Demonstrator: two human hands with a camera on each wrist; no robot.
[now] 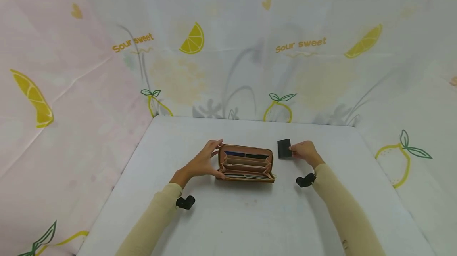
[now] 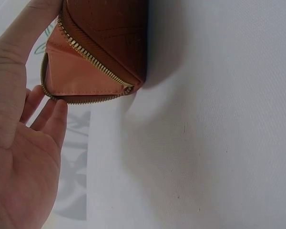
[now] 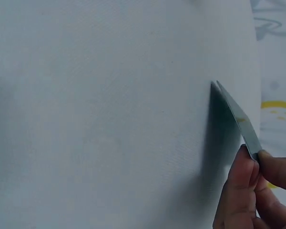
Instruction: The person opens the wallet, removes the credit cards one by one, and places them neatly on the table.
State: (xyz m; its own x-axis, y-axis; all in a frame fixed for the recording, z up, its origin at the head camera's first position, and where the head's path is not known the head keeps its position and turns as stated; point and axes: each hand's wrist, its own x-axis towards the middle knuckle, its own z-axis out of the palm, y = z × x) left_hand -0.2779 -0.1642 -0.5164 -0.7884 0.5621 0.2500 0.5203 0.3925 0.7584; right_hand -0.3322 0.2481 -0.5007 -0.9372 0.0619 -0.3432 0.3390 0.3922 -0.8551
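My left hand (image 1: 202, 164) holds a long brown zip-around wallet (image 1: 246, 148) at its left end, thumb on the front edge and fingers at the back edge. The wallet gapes, with its pink-tan dividers facing up. A blue card (image 1: 233, 154) and a dark card sit in slots along its back panel. In the left wrist view, brass zipper teeth (image 2: 96, 62) edge the folded end gusset. To the right of the wallet, my right hand (image 1: 305, 151) pinches a small black card (image 1: 284, 149) between thumb and fingers. The right wrist view shows this card (image 3: 241, 123) nearly edge-on, tilted, its shadow close beside it.
Under both hands lies a white tabletop (image 1: 235, 224). Lemon-printed cloth (image 1: 228, 69) hangs along the back and both sides. A black wrist mount (image 1: 185, 202) is worn at the left sleeve, another black mount (image 1: 305, 180) at the right.
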